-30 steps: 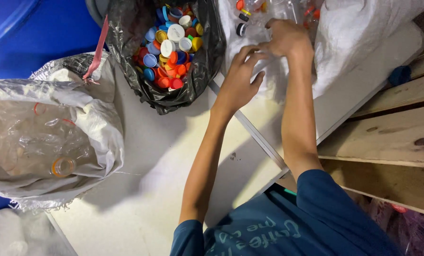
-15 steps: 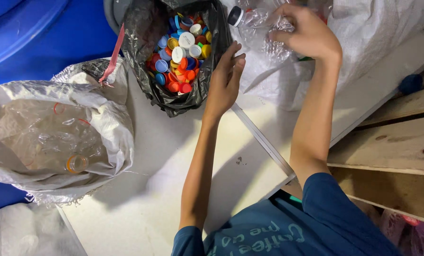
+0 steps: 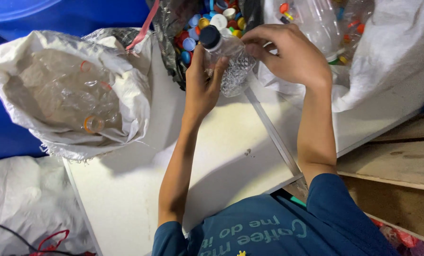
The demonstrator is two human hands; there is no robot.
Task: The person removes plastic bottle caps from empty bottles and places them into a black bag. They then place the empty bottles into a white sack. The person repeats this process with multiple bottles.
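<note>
My two hands hold a clear, crumpled plastic bottle (image 3: 235,64) with a dark blue cap (image 3: 210,37) above the white table (image 3: 141,189). My left hand (image 3: 203,80) grips its neck just below the cap. My right hand (image 3: 292,54) clasps the bottle's body from the right. Just behind the bottle, a black bag (image 3: 171,28) holds several loose caps (image 3: 212,16) in red, blue, yellow and white.
A white sack (image 3: 55,128) of clear capless bottles lies open at the left. Another white sack (image 3: 382,52) with capped bottles sits at the top right. A blue barrel (image 3: 41,12) stands at the back left. Wooden boards (image 3: 397,166) lie to the right.
My right hand has pulled a capped bottle out of the right sack and toward me. My left hand has closed on its neck.
</note>
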